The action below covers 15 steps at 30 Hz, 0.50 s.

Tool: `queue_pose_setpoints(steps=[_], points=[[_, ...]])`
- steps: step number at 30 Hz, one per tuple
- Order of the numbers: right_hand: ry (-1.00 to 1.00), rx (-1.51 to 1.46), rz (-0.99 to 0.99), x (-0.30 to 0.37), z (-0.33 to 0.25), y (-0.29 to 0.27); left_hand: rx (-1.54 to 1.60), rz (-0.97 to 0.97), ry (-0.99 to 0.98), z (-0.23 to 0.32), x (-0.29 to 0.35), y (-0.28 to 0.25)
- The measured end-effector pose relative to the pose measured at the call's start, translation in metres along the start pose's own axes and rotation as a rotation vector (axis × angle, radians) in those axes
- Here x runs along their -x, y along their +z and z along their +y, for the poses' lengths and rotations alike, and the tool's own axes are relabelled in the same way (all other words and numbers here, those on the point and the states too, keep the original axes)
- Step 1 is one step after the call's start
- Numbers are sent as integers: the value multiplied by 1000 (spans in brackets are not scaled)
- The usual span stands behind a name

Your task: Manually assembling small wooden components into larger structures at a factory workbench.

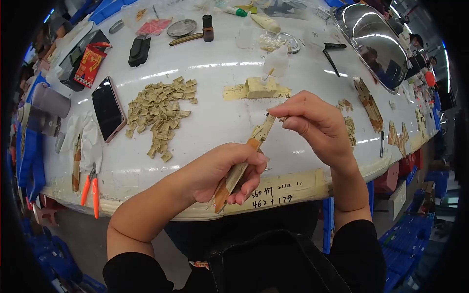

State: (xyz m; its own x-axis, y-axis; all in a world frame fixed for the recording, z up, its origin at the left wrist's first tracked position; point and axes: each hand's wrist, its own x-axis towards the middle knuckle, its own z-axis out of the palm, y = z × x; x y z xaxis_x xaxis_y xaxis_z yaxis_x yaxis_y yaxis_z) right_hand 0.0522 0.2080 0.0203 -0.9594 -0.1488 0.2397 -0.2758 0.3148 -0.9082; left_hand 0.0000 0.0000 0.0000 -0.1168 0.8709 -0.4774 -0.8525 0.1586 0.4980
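My left hand (237, 163) is wrapped round a long, narrow tan strip (264, 131) with orange-brown tape on it, tilted up and away over the table's near edge. Dark specks show on its far end. At that tip my right hand (315, 124) is closed in a pinch; whatever lies between its fingertips is too small to make out. Beyond the hands, a taped tan block (261, 88) sits on a flat taped strip, with a translucent squeeze bottle (276, 62) just behind it. Left of the hands lies a loose pile of small tan square pieces (163, 110).
A phone (108, 108) and orange-handled pliers (91, 190) lie at the left. Farther back are a black case (139, 51), a small brown bottle (208, 29) and a metal lid (181, 28). A shiny domed cover (371, 44) and a taped strip bundle (368, 105) are at the right.
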Motion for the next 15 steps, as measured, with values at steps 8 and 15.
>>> queue_pose_setpoints(steps=[8, 15], points=[[-143, 208, 34, 2, -3, 10, 82, -98, -61, -3, 1, 0], [-179, 319, -3, 2, -1, 17, 87, -58, -97, -3, -1, 2]])
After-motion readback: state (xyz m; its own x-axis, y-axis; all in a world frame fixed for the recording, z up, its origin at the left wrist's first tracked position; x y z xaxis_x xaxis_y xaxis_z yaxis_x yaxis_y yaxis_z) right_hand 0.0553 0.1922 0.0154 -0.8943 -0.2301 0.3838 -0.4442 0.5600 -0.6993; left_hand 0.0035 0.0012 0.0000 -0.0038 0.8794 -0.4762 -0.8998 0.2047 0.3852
